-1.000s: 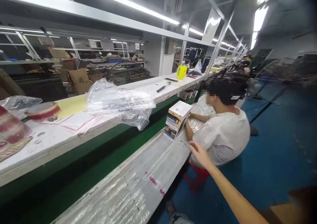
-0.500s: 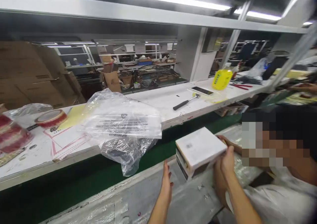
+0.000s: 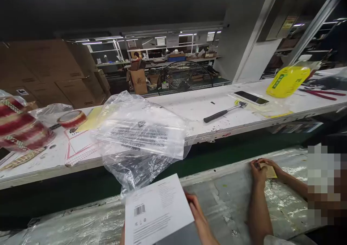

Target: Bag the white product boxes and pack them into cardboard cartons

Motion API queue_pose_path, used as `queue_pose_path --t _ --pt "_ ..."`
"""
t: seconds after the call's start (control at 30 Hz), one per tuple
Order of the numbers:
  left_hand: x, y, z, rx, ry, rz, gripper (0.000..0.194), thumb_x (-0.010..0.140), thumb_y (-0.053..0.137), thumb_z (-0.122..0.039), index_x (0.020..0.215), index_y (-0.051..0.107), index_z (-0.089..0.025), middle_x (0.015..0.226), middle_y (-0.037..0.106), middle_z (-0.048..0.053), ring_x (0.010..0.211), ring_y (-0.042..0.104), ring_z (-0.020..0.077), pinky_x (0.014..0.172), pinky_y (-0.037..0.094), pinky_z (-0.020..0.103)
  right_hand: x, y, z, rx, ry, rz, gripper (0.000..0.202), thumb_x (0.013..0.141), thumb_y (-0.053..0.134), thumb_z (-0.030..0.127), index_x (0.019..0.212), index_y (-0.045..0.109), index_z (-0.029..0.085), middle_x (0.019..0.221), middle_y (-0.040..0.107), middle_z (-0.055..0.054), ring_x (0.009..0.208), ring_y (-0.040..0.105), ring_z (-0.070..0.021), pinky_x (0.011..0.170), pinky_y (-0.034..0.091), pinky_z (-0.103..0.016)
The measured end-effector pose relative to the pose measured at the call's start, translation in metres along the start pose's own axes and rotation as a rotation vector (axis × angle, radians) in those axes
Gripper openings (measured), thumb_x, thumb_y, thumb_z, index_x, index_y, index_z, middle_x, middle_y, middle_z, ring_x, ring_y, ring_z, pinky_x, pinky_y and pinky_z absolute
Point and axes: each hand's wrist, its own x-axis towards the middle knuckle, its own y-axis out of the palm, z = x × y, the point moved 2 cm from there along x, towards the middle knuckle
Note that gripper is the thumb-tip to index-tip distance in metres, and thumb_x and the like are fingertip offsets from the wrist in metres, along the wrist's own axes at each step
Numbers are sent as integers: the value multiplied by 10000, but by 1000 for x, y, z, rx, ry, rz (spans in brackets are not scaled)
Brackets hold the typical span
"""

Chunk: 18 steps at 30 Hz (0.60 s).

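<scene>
A white box [image 3: 159, 209] with a barcode and small print stands at the bottom centre, its lower part grey. My right hand [image 3: 199, 216] holds it along its right side, with fingers bent around the edge. Only a sliver of my left hand [image 3: 123, 234] shows at the box's left edge; its fingers are hidden behind the box. Just beyond the box, clear plastic bags [image 3: 141, 129] with printed warnings lie on the white shelf [image 3: 173, 109] and hang over its front edge.
A hammer [image 3: 226, 112], a phone [image 3: 251, 97] and a yellow pouch [image 3: 288, 79] lie on the shelf at right; tape rolls [image 3: 72, 119] sit at left. Another person's hands [image 3: 261, 167] hold a small yellow item over the plastic-covered lower surface [image 3: 227, 198].
The box has moved left and nearer and now shows its barcode face. My left hand, open beside it before, is now at its left edge. The view has turned left.
</scene>
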Motion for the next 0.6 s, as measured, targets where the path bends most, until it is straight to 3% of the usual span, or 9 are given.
queue_pose_path --t 0.07,0.13,0.2,0.27,0.33,0.43,0.5,0.6 --pt "-4 -8 -17 138 48 -46 526 657 669 -662 1070 722 -341 960 773 51 1038 689 417 801 593 571 22 -3 16 74 -76 -25 245 976 496 480 1046 671 323 1094 677 -21 1009 640 -227 801 579 -379" --pt "-11 -12 -36 261 144 -116 439 767 589 -632 1062 707 -329 1062 756 59 1057 682 392 811 598 541 54 -15 41 121 -254 -127 194 985 497 354 970 680 293 1017 673 -31 968 636 -217 810 563 -366" --pt "-22 -13 -58 386 386 -208 313 859 531 -535 1035 695 -334 1148 724 62 1099 666 350 849 595 493 89 -30 72 51 -490 -239 157 959 552 257 983 707 246 1001 643 -69 971 596 -225 831 529 -375" --pt "-37 -7 -83 506 738 -239 212 906 521 -386 1028 692 -356 1150 713 55 1096 667 299 884 588 443 120 -35 100 -132 -660 -229 171 945 587 266 1023 737 235 1009 617 -98 973 539 -248 836 495 -403" --pt "-48 9 -108 593 1037 -108 268 920 504 -263 1085 694 -357 1120 722 61 1062 681 265 893 585 410 144 -31 118 -328 -746 -101 218 921 639 334 1092 743 246 1044 604 -115 974 495 -271 828 465 -429" --pt "-49 40 -143 757 1239 157 355 937 422 -202 1143 704 -266 1141 724 101 1055 688 250 889 592 395 169 -20 130 -408 -792 15 173 905 672 330 1033 767 262 986 624 -95 936 499 -258 810 426 -414" --pt "-43 58 -165 837 1328 186 385 936 382 -178 1132 711 -214 1191 710 118 1109 672 254 914 590 404 183 -20 137 -266 -801 -3 161 940 628 295 933 778 236 876 636 -64 874 546 -218 809 434 -379" --pt "-36 75 -200 836 1522 77 366 920 393 -127 1111 702 -168 1222 694 134 1173 641 273 965 568 431 204 -31 157 -106 -811 53 234 980 565 311 1019 765 197 896 698 -60 859 628 -191 819 478 -327"
